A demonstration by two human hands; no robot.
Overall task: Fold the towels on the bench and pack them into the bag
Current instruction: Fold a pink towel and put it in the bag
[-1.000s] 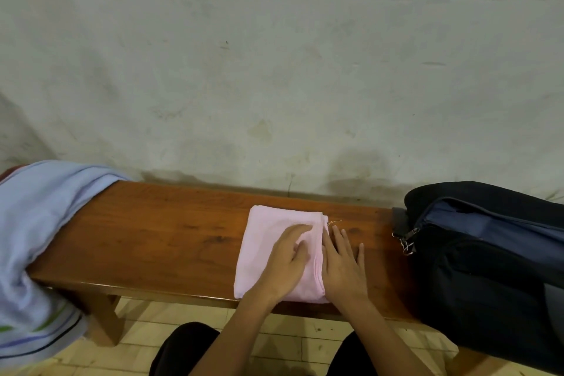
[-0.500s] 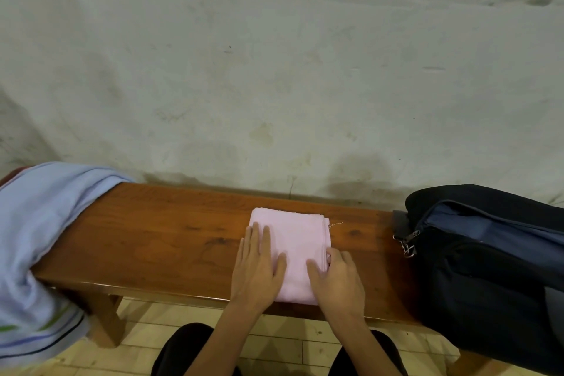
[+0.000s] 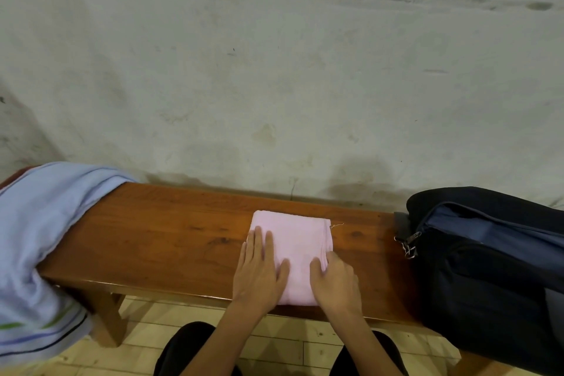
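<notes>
Pressing folded pink towel (image 3: 294, 249) mid-bench (image 3: 171, 238), left of bag (image 3: 488, 268): left hand (image 3: 259, 272) flat on its left edge, right hand (image 3: 335, 282) curled at layered right edge, grasp uncertain; soft, light, likely unfolding unless lifted from both sides.

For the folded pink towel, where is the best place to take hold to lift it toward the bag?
Probably at its two long side edges, one hand from each side. The pink towel lies flat, a narrow stack with loose layers at its right edge, where the right hand already curls. The left hand rests flat, so pinching both sides should keep the fold.
</notes>
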